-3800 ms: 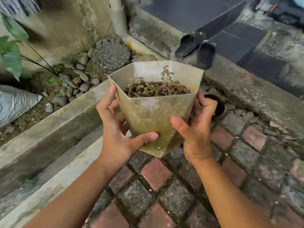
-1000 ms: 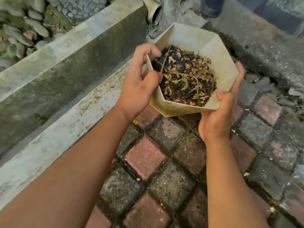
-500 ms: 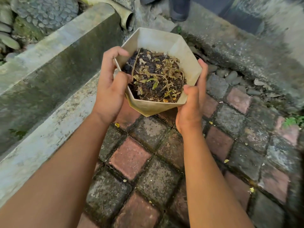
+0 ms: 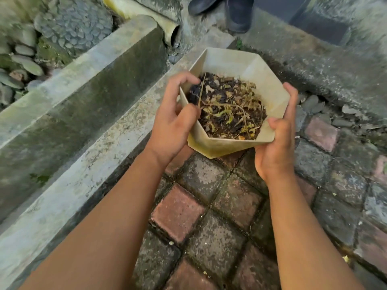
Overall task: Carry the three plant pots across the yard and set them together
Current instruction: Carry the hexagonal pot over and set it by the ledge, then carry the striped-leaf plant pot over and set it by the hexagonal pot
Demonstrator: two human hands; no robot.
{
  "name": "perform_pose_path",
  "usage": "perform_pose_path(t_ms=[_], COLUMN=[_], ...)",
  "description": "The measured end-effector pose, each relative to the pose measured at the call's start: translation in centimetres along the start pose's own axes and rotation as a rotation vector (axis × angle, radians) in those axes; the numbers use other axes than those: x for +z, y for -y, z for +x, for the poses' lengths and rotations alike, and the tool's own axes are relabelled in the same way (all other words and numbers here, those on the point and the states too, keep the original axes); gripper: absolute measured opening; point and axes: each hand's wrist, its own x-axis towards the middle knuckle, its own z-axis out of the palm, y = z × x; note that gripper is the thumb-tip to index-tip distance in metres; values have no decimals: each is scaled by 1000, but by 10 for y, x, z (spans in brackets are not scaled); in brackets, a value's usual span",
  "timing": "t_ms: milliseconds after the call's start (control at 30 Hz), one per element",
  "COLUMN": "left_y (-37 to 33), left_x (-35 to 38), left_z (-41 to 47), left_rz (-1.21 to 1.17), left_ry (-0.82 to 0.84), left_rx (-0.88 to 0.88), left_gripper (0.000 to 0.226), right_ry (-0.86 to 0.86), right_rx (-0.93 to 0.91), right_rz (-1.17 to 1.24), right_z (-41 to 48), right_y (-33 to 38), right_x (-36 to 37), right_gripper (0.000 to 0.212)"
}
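Both hands are gripping one beige hexagonal plastic plant pot (image 4: 249,65), holding it in the air above the red-and-grey brick paving (image 4: 178,218), just right of the grey concrete kerb (image 4: 117,132). Left hand (image 4: 173,122) is clamping the left rim, thumb hooking over inside against the dark soil with dried plant stems (image 4: 228,107), fingers curling over the far-left edge. Right hand (image 4: 276,147) is cupping the near-right corner, thumb pressing on the rim, fingers wrapping the right wall.

Pot is looking thin-walled and stiff, probably moderately heavy with soil filling it about halfway. Tapering sides look smooth and grimy, so likely slippery; gripping at the rim corners or supporting under the base seems safest. Tipping would be spilling loose soil.

Base of pot is hidden under the rim and hands. The other two pots are not in view. Dark footwear (image 4: 236,13) at the far edge is cut off. A pale drain pipe (image 4: 146,17) is ending at far left.
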Motion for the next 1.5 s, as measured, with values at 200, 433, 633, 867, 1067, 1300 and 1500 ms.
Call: perform_pose_path(t_ms=[200, 433, 633, 867, 1067, 1300, 1500], left_y=[6, -10, -107, -354, -591, -762, -879], left_x=[-23, -30, -23, 33, 95, 158, 244], left_z=[29, 25, 5, -23, -42, -43, -68], left_rz=[109, 247, 477, 474, 405, 358, 300], left_ry=[58, 137, -94, -2, 236, 486, 797], left_rx=[14, -135, -554, -605, -577, -261, 75], left_gripper=[50, 51, 68, 43, 47, 48, 44], right_ry=[-77, -70, 129, 331, 298, 93, -243], right_rx=[19, 66, 403, 410, 305, 185, 94], right_rz=[-30, -239, -554, -849, -912, -1082, -1209], right_z=[-15, -20, -19, -20, -39, -97, -201], right_y=[-11, 5, 105, 376, 629, 861, 1018], right_x=[23, 21, -7, -19, -17, -35, -73], right_gripper=[76, 66, 69, 46, 41, 45, 46])
